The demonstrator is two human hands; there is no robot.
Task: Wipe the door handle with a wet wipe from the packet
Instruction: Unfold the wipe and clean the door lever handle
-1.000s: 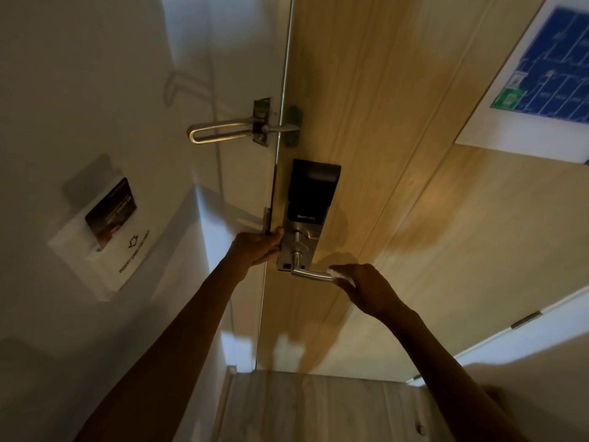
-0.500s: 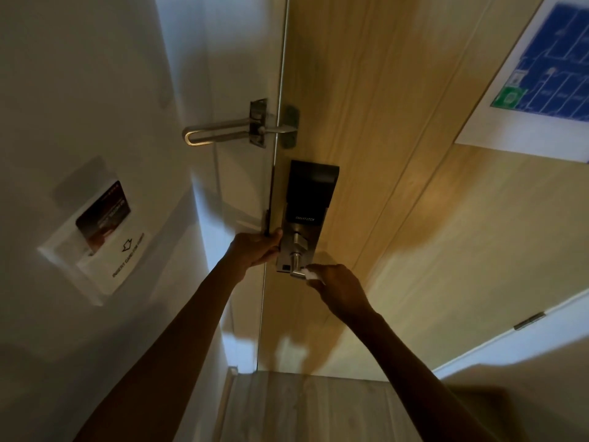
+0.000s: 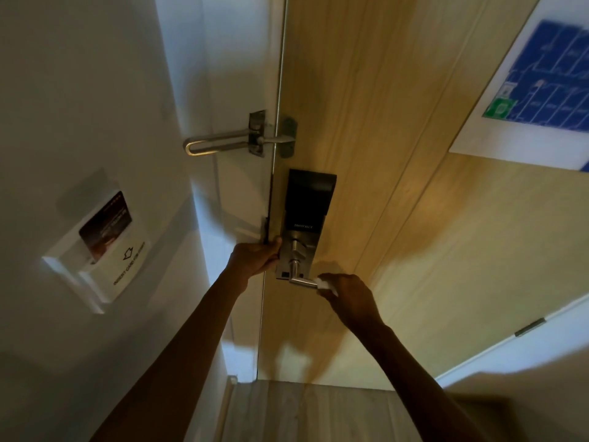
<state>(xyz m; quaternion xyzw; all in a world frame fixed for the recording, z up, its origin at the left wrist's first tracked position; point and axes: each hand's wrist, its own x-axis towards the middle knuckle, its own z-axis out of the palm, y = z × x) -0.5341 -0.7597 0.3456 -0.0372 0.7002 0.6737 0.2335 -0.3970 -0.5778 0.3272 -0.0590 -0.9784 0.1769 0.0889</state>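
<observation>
Both my forearms rise bare from the lower edge of the frame toward its centre, no sleeve, cuff, watch or band visible anywhere along them. My left hand [image 3: 255,258], just left of centre, wears no glove and no ring that I can make out. My right hand [image 3: 349,296], just right of centre, is likewise ungloved, its fingers [image 3: 328,277] unadorned in the dim light.

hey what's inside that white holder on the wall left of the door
A dark key card stands in the white holder, its upper part sticking out above the slot. Its lower part is hidden behind the holder's front panel, which shows an arrow and printed text.
</observation>
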